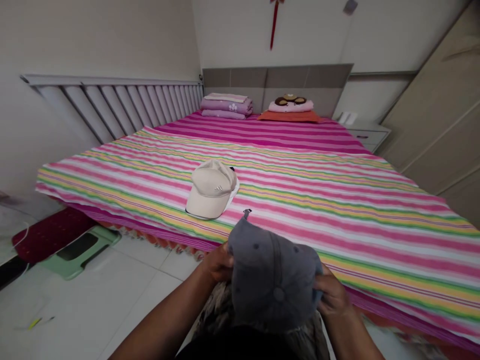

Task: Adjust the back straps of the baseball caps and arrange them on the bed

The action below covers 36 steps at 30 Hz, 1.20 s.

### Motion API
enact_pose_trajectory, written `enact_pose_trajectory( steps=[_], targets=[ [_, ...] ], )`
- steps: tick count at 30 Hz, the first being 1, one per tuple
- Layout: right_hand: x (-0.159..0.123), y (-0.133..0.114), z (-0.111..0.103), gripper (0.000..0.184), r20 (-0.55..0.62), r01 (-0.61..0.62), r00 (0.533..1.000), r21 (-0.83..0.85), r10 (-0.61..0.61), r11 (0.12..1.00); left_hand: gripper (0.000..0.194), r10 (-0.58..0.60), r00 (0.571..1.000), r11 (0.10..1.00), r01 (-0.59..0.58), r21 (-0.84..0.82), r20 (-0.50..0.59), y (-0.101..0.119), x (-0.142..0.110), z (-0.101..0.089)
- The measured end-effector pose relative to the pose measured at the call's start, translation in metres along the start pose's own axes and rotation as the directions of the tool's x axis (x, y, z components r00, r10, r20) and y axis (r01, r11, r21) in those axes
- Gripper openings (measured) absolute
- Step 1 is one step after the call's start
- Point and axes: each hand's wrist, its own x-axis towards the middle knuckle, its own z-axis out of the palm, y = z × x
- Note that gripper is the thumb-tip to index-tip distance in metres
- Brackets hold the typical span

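Between my two hands is a dark grey baseball cap (275,275), held above my lap at the near edge of the bed. Its button and seams face up, and a strap end with a metal buckle sticks out at its far left. My left hand (219,262) grips the cap's left edge, with the fingers partly hidden. On the opposite side, my right hand (332,290) is closed around the cap's right edge. A beige cap (212,182) with a small dark logo lies on the striped sheet beyond, its brim toward me, with something white under its right side.
The bed (356,200) has a striped cover. Folded purple bedding (227,106) and a pink pillow (290,106) on orange cloth lie by the headboard (247,77). A green stool (80,252) stands on the floor at left. A nightstand (367,136) stands at far right.
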Motion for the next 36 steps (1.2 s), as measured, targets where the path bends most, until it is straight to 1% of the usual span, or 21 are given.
enact_pose_trajectory(
  steps=[2,4,7,8,10,13,16,18,20,22,24,27,28,29,30,31,34,36],
  targets=[
    [-0.002,0.005,0.001,0.051,-0.004,-0.001,1.0,0.046,0.001,0.999,0.027,-0.037,0.999,0.999,0.037,-0.013,-0.015,-0.007,-0.003,-0.002],
    [-0.002,0.007,0.003,0.046,-0.019,0.006,1.0,0.096,-0.005,0.995,0.027,-0.073,0.997,0.996,0.071,-0.045,-0.034,-0.011,-0.006,-0.005],
    [-0.001,0.006,0.009,0.031,-0.092,0.054,0.995,0.182,-0.038,0.982,0.034,-0.152,0.988,0.983,0.148,-0.106,-0.036,-0.013,-0.007,-0.006],
    [0.0,0.005,0.011,0.029,-0.121,0.074,0.991,0.205,-0.049,0.976,0.036,-0.169,0.985,0.978,0.164,-0.125,-0.025,-0.013,-0.007,-0.005],
    [0.001,0.005,0.015,0.029,-0.166,0.091,0.985,0.216,-0.055,0.972,0.034,-0.169,0.986,0.975,0.168,-0.146,0.007,-0.013,-0.007,0.001],
    [0.001,0.008,0.018,0.035,-0.191,0.085,0.98,0.163,-0.053,0.983,0.03,-0.134,0.99,0.978,0.139,-0.153,0.045,-0.014,-0.006,0.014],
    [-0.001,0.013,0.015,0.04,-0.202,0.127,0.974,0.119,-0.102,0.985,0.025,-0.084,0.995,0.99,0.089,-0.105,0.049,-0.014,-0.006,0.025],
    [-0.005,0.016,0.01,0.042,-0.19,0.147,0.974,0.105,-0.126,0.984,0.025,-0.049,0.999,0.998,0.049,-0.034,0.01,-0.009,-0.006,0.03],
    [-0.01,0.017,0.003,0.045,-0.154,0.157,0.978,0.096,-0.141,0.983,0.024,0.011,0.998,1.0,-0.009,0.024,-0.055,-0.001,-0.005,0.033],
    [-0.015,0.018,-0.005,0.048,-0.112,0.179,0.979,0.097,-0.168,0.979,0.019,0.088,0.989,0.995,-0.082,0.048,-0.123,0.009,-0.005,0.034],
    [-0.021,0.019,-0.01,0.045,-0.081,0.204,0.977,0.111,-0.195,0.973,0.021,0.128,0.979,0.991,-0.119,0.063,-0.161,0.018,-0.005,0.033],
    [-0.027,0.019,-0.008,0.033,-0.067,0.189,0.981,0.124,-0.182,0.974,0.031,0.065,0.976,0.996,-0.051,0.073,-0.21,0.023,-0.006,0.034],
    [-0.029,0.017,-0.005,0.03,-0.06,0.168,0.985,0.115,-0.161,0.979,0.031,0.042,0.974,0.997,-0.026,0.076,-0.221,0.024,-0.006,0.034],
    [-0.03,0.016,-0.002,0.028,-0.05,0.143,0.989,0.1,-0.138,0.985,0.027,0.028,0.973,0.996,-0.008,0.086,-0.229,0.024,-0.007,0.035],
    [-0.032,0.014,0.002,0.028,-0.036,0.122,0.992,0.084,-0.119,0.989,0.023,0.017,0.974,0.995,0.006,0.102,-0.224,0.025,-0.007,0.036],
    [-0.034,0.011,0.006,0.03,-0.018,0.103,0.995,0.067,-0.102,0.992,0.024,0.008,0.978,0.992,0.018,0.122,-0.21,0.025,-0.007,0.037],
    [-0.038,0.004,0.013,0.039,0.008,0.086,0.996,0.044,-0.086,0.995,0.047,-0.014,0.986,0.984,0.043,0.175,-0.166,0.026,-0.008,0.041],
    [-0.042,0.0,0.016,0.043,0.016,0.087,0.996,0.051,-0.088,0.995,0.052,-0.019,0.988,0.98,0.048,0.195,-0.151,0.027,-0.009,0.045]
  ],
)
